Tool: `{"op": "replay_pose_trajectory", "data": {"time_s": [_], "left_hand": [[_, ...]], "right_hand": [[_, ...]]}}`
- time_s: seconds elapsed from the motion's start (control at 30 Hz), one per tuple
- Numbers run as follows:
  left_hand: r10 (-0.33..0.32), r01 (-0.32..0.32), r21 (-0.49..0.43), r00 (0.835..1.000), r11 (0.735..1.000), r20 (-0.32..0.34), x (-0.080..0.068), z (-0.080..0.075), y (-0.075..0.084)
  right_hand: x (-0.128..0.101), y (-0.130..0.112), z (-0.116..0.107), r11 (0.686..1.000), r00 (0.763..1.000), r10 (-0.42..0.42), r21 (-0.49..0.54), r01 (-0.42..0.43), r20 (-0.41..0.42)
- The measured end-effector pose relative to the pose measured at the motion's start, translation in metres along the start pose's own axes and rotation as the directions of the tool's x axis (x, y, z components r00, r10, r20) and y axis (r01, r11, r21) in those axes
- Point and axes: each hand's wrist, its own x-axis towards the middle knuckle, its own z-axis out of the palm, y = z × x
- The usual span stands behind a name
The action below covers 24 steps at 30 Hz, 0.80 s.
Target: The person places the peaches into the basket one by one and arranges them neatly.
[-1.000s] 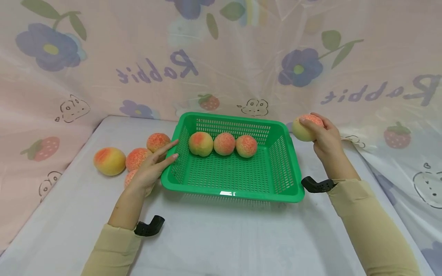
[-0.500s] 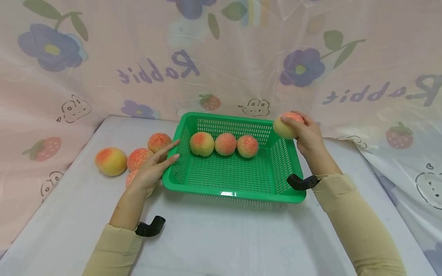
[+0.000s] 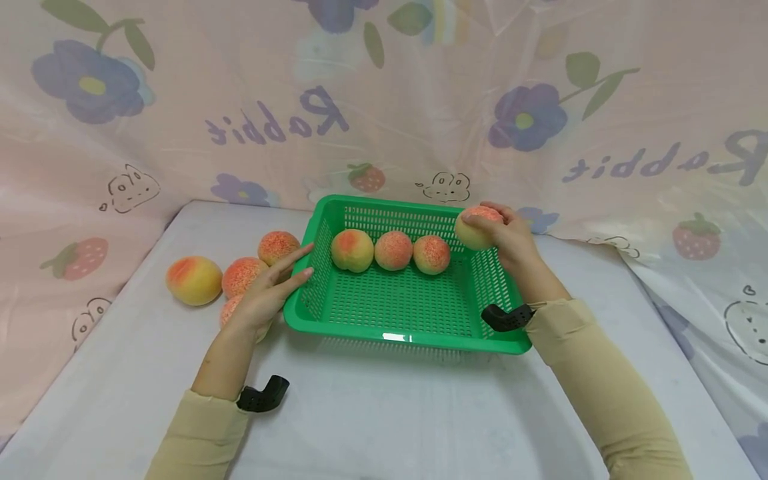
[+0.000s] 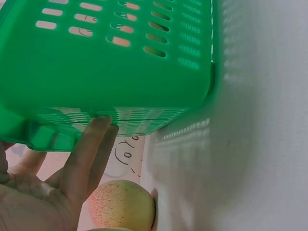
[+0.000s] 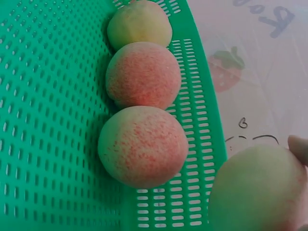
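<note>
Holding a peach (image 3: pixel 470 233), our right grip (image 3: pixel 509 235) has room along the basket's (image 3: pixel 390 303) right edge; our straight-fingered left grip (image 3: pixel 264 292) touches the left.

a pale curtain (image 3: pixel 432 113) hangs behind the white counter (image 3: pixel 390 413), printed with purple flowers (image 3: pixel 527 118), green leaves (image 3: pixel 411 19), red strawberries (image 3: pixel 367 179), outlined bunny faces (image 3: pixel 447 187) and the mirrored word "rabbit" (image 3: pixel 276 120).

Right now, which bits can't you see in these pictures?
- Head view: part of the lowest loose peach, hidden behind the left hand.
- Left wrist view: most of a pale sliver, cut off by the bottom edge; I can't tell what it is.
- Right wrist view: most of the right hand, cut off by the right edge.
</note>
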Motion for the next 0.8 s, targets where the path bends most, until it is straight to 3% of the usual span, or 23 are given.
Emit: {"op": "replay_pose_trajectory", "data": {"time_s": [0.3,0.8], "left_hand": [[0.009,-0.009,0.013,1.0,1.0,0.001,0.002,0.0,-0.001],[0.023,-0.023,0.019,1.0,1.0,0.0,0.002,0.0,-0.002]], "right_hand": [[0.0,0.004,0.007,0.996,0.997,0.06,-0.072,-0.057,0.047],[0.002,0.009,0.017,0.985,0.996,0.065,-0.165,-0.055,0.055]]}}
